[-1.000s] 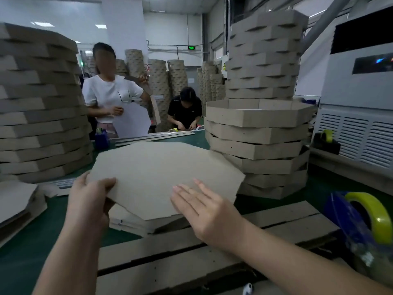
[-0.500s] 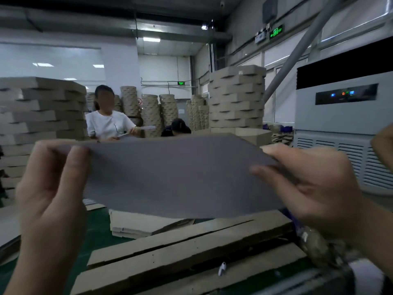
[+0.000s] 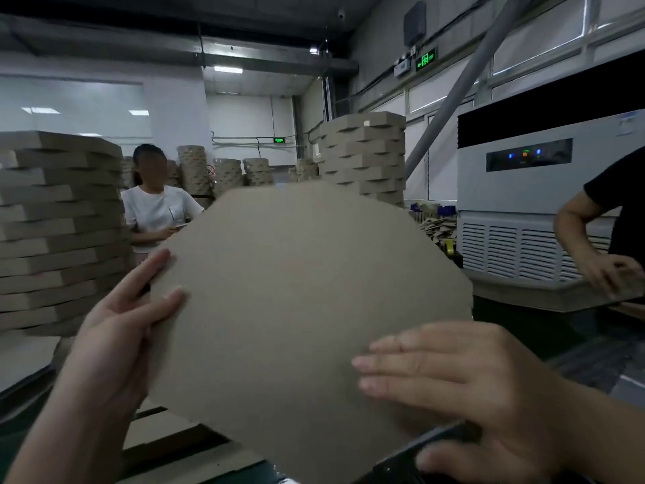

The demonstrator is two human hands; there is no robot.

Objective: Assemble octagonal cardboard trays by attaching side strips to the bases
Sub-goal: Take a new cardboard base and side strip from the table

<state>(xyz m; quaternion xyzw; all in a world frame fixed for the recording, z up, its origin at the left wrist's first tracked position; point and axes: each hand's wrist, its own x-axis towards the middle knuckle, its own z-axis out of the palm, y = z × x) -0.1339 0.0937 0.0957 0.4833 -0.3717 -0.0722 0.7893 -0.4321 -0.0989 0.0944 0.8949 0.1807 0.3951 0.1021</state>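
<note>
The octagonal grey-brown cardboard base (image 3: pixel 307 291) is held up in front of you, off the worktop (image 3: pixel 17 445), with its broad face turned toward you. Your left hand (image 3: pixel 118 330) pinches the left edge, thumb on the near face and the other fingers going behind. Your right hand (image 3: pixel 453 386) lies on the lower right of the face with its fingers straight and flat. Its thumb sits lower, and I cannot tell whether it hooks the edge.

Treat this sheet as light and fairly stiff but thin. It will likely flex or crease if you hold it by one corner, and its smooth face may slide under a flat palm. Take it at two opposite edges.

Below it, long flat cardboard strips (image 3: pixel 164 427) lie on the worktop. Beyond, a stack of finished trays (image 3: pixel 59 221) stands at left and a taller stack (image 3: pixel 363 151) stands farther back. A person in a white shirt (image 3: pixel 157 211) is between them, and a person in a black shirt (image 3: pixel 614 211) is at right, before a white cabinet unit (image 3: pixel 523 211).
</note>
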